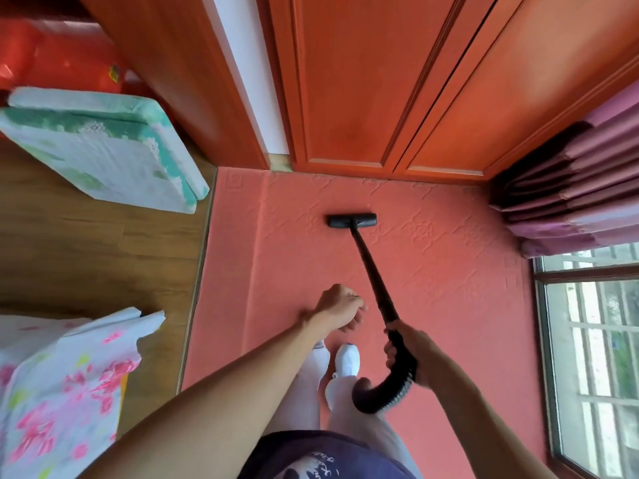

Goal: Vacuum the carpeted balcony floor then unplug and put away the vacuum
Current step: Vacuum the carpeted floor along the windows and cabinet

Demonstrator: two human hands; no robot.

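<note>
So from my feed, the right hand [406,352] is wrapped around the curved black handle of the vacuum wand [375,276], fingers curled tight round it just above where the ribbed hose [387,392] bends back toward the body. The left hand [340,307] is out in front holding nothing, fingers loosely curled, hanging over the carpet just left of the wand and not touching it.

The wand runs up and slightly left from the grip to the floor head [352,221], which sits flat on the salmon-pink embossed carpet [449,271], near the far end of it and not far from the orange wooden cabinet doors [345,81]. One white shoe [347,359] is planted on the carpet between the two hands.

Further out: pink pleated curtain [570,195] bunched in the right corner, window [594,357] below it along the right side. On the left the carpet meets a wood floor [86,254], with a folded green-and-white mat [103,146] propped there, floral bedding [62,392] lower left, and something red and shiny [52,53] in the top corner, too blurry to say what.
</note>
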